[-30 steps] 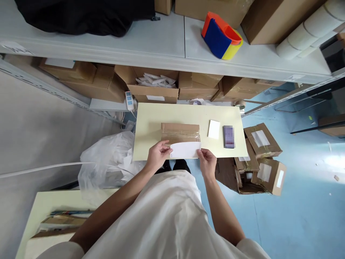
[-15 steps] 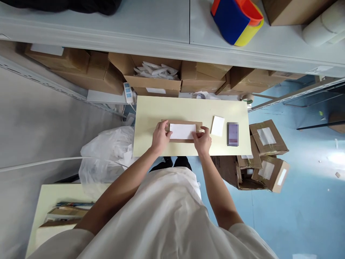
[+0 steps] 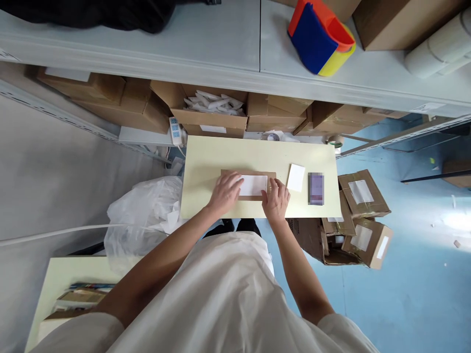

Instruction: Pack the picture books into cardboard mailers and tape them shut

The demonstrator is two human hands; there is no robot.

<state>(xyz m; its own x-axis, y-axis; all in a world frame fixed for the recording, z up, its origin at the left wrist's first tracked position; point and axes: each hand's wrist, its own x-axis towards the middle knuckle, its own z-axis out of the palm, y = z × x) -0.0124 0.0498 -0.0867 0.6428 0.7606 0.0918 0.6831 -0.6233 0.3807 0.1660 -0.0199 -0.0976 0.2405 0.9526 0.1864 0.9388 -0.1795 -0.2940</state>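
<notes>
White label [image 3: 254,185] lies on a cardboard box [image 3: 252,198] on the desk [image 3: 200,154], between left hand [image 3: 225,192] and right hand [image 3: 275,200]. Long axes of label and box run parallel, hand to hand; neither end reads as a front. Left hand: fingers extended over the label's left end, gripping nothing. Right: fingers half bent at its right edge; pinch or touch, cannot tell. Step judged: pressing the label flat; next move calls for even smoothing.

Label [image 3: 253,185] is wht, box [image 3: 253,198] brn, table [image 3: 206,153] pale ylw, floor [image 3: 405,304] lt blue, holder [image 3: 317,41] org, blue & ylw.
</notes>
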